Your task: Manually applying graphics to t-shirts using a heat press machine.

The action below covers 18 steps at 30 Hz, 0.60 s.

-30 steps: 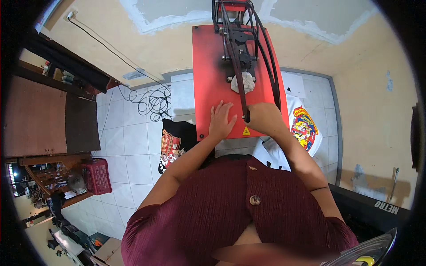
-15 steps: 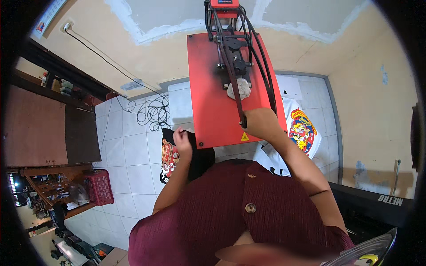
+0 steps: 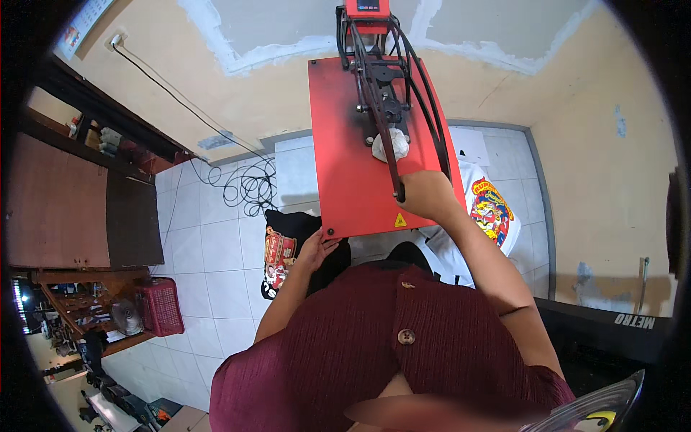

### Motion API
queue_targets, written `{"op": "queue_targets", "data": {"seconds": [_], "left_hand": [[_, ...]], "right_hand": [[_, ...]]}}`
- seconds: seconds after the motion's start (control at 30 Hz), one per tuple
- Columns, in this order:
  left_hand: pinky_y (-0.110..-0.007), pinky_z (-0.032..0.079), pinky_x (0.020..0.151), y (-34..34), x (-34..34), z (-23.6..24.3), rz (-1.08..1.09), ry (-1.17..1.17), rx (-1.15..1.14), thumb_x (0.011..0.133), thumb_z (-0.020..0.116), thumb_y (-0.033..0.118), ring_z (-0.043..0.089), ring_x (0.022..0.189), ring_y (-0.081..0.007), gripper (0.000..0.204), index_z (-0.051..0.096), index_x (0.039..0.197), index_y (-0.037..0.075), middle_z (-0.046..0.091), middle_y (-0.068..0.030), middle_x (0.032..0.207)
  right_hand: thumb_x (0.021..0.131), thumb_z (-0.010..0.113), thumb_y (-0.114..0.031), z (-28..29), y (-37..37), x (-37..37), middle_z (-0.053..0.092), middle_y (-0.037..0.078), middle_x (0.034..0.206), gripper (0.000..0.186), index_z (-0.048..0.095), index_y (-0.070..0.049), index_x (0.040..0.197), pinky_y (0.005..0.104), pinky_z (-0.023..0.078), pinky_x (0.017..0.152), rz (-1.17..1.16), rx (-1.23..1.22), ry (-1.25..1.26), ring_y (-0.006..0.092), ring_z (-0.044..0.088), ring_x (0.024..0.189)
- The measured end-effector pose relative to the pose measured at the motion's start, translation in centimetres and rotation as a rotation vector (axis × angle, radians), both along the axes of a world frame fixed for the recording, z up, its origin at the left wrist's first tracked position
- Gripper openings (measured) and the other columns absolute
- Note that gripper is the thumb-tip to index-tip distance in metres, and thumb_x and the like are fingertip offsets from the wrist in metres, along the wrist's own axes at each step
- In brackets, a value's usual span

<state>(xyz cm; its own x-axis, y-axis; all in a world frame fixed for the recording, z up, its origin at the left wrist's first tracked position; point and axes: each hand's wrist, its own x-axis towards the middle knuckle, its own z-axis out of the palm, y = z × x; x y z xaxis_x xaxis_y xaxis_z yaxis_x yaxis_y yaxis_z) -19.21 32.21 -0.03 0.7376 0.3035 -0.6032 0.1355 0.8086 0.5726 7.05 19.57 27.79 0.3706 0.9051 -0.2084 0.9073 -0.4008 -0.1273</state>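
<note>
A red heat press stands in front of me, its broad flat top carrying black linkage bars. My right hand is wrapped round the end of its black handle. At the press's near left corner is my left hand, fingers extended along the edge; whether they touch the plate or the cloth below I cannot tell. Beneath that hand lies a black printed shirt, partly hidden by the press. A crumpled whitish wad sits among the linkage parts.
A white shirt with a colourful print lies right of the press. Coiled black cable rests on the tiled floor at left, leading to a wall socket. A red plastic basket stands farther left, and a black box at lower right.
My left hand has moved right and slightly toward me, from beside the press to its near left corner. My right hand keeps its grip on the handle.
</note>
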Motion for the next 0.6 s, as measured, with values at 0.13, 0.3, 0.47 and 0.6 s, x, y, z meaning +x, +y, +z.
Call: {"op": "queue_targets", "data": {"seconds": [0.13, 0.3, 0.47, 0.6], "left_hand": [[-0.045, 0.045, 0.095, -0.1, 0.4, 1.6, -0.058, 0.021, -0.071, 0.099, 0.041, 0.029, 0.057, 0.111, -0.026, 0.034, 0.051, 0.126, 0.012, 0.057, -0.0065, 0.122], [-0.045, 0.045, 0.095, -0.8, -0.1, 1.9, -0.112, 0.039, -0.049, 0.097, 0.048, 0.024, 0.055, 0.114, -0.0251, 0.031, 0.051, 0.126, 0.012, 0.056, -0.005, 0.122], [-0.045, 0.044, 0.096, -1.3, -1.1, 1.2, -0.055, -0.004, -0.074, 0.095, 0.053, 0.021, 0.055, 0.114, -0.0258, 0.03, 0.052, 0.123, 0.012, 0.057, -0.0049, 0.122], [-0.045, 0.042, 0.098, -1.0, -2.1, -0.3, 0.007, -0.002, -0.066, 0.095, 0.055, 0.024, 0.054, 0.115, -0.0252, 0.034, 0.051, 0.126, 0.011, 0.057, -0.0056, 0.123]], "right_hand": [[0.076, 0.056, -0.029, -0.3, -0.4, 0.2, 0.067, 0.013, 0.072, 0.022, 0.067, -0.01, 0.077, 0.0459, 0.053, 0.063, -0.022, 0.012, -0.024, 0.0331, 0.066, 0.071], [0.075, 0.058, -0.029, -0.5, -0.6, 0.0, 0.066, 0.014, 0.072, 0.022, 0.067, -0.009, 0.073, 0.046, 0.053, 0.064, -0.028, 0.107, -0.025, 0.0335, 0.066, 0.07], [0.075, 0.059, -0.031, -0.6, -0.6, 0.1, 0.066, 0.014, 0.071, 0.023, 0.067, -0.01, 0.076, 0.0454, 0.053, 0.065, -0.032, 0.095, -0.033, 0.0334, 0.066, 0.07], [0.076, 0.061, -0.032, 0.1, -0.6, -0.1, 0.067, 0.014, 0.073, 0.025, 0.068, -0.009, 0.073, 0.0461, 0.053, 0.065, -0.022, 0.074, -0.05, 0.033, 0.066, 0.072]]}}
